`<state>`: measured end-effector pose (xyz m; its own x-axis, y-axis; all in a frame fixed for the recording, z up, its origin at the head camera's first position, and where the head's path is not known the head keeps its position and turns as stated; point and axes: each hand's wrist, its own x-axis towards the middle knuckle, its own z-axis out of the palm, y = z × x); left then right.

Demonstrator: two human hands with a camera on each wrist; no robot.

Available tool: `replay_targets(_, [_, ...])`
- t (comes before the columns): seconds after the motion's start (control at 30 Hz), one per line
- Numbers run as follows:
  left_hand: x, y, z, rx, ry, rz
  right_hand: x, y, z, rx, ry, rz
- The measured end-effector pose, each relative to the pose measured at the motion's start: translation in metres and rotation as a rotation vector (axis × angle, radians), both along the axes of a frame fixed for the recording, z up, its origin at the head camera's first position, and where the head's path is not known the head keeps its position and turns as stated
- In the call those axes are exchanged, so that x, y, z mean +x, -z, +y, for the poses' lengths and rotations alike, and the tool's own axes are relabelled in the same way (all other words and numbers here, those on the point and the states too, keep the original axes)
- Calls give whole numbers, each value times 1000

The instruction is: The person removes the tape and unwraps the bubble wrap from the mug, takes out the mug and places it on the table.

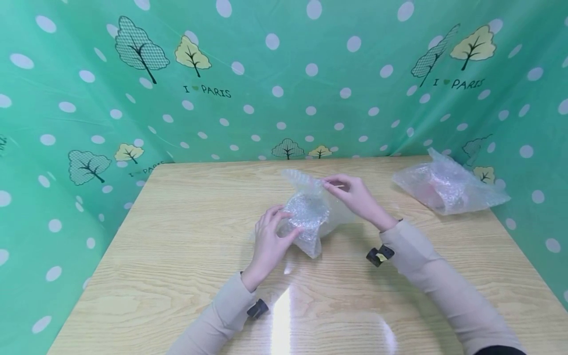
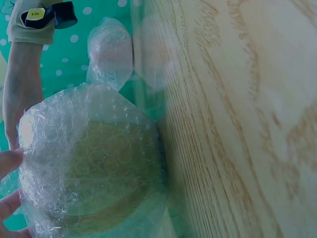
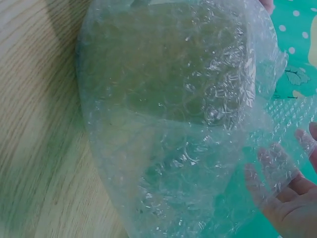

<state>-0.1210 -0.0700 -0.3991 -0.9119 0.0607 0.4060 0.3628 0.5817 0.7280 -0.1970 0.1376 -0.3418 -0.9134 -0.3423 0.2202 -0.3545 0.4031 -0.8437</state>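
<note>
A bundle of clear bubble wrap point(image 1: 306, 212) stands mid-table around a rounded, yellowish-green thing point(image 2: 109, 163) whose kind I cannot tell through the film. My left hand point(image 1: 269, 239) holds the near left side of the bundle, thumb and fingers bent against the wrap; its fingertips point(image 2: 10, 203) show at the edge of the left wrist view. Up at the far right of the bundle, my right hand point(image 1: 355, 197) pinches a raised flap of the wrap. Through the film in the right wrist view, the right hand's fingers point(image 3: 277, 171) appear spread.
A second bubble-wrapped bundle point(image 1: 448, 185), with something pinkish inside, lies at the table's back right corner. The wooden table point(image 1: 177, 231) meets a green dotted curtain point(image 1: 248, 123) at the back and sides.
</note>
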Motion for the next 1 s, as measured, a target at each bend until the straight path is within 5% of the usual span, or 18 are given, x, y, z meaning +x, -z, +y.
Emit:
replay_targets(0.5, [1, -1, -1, -3, 14, 5, -16, -3, 7, -75, -11, -129])
replay_targets(1.0, [1, 0, 0, 2, 13, 5, -31, -4, 17, -120, -34, -159])
